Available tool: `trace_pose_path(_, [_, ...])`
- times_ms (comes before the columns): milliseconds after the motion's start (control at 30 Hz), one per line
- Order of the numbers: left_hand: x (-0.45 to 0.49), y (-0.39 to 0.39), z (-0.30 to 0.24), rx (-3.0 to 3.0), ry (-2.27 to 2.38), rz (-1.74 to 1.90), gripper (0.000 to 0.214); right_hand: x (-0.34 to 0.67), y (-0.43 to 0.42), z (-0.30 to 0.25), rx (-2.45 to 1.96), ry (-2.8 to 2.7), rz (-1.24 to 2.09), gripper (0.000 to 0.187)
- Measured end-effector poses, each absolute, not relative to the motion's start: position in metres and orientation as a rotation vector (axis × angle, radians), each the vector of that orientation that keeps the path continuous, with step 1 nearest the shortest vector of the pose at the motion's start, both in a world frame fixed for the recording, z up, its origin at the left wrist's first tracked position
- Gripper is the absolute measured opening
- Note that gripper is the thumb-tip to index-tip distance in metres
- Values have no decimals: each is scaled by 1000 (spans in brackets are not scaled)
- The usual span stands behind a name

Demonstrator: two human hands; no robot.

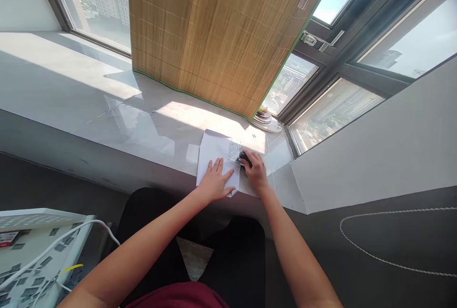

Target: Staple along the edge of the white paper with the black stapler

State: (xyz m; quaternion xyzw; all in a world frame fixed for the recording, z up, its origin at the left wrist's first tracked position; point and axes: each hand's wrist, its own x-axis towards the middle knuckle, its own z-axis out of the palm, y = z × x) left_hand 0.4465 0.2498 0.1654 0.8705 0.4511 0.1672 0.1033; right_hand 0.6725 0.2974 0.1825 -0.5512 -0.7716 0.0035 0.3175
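Observation:
A sheet of white paper (pixel 212 155) lies on the window ledge, close to its front edge. My left hand (pixel 215 180) rests flat on the paper with its fingers spread. On the paper's right side is a patch of dense black printed marks (pixel 233 150). My right hand (pixel 255 169) is closed around a small black roller stamp (pixel 245 158), which is at the right edge of the paper beside the marks. The fingers partly cover the stamp, and its underside is hidden.
A bamboo blind (pixel 214 36) hangs over the ledge (pixel 143 132). Stacked round plates (pixel 264 120) stand in the window corner. At lower left is a white perforated basket (pixel 46 251) with a white cable (pixel 71 229). A twisted cord (pixel 374 255) hangs at right.

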Motion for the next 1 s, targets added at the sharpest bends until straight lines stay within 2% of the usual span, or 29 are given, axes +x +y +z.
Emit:
trace_pose_path(100, [450, 255, 162, 2559, 1329, 484, 71, 691, 292, 175, -1538, -1988, 52, 46])
trace_pose_path(200, [453, 262, 164, 2560, 1301, 485, 67, 701, 291, 172, -1668, -1820, 84, 38])
trace_pose_path(400, [388, 311, 185, 2505, 1421, 888, 42, 654, 289, 189, -1717, -1414, -140, 35])
trace_pose_path(467, [347, 337, 186, 2419, 1699, 839, 44, 616, 290, 195, -1650, -1506, -59, 24])
trace_pose_path(567, [293, 370, 177, 2274, 2071, 570, 53, 556, 298, 195, -1631, -1662, 98, 8])
trace_pose_path(700, [263, 384, 165, 2284, 2142, 402, 58, 518, 313, 181, -1683, -1778, 150, 11])
trace_pose_path(1000, [270, 379, 160, 2374, 2123, 446, 55, 623, 311, 167, -1791, -1686, 80, 10])
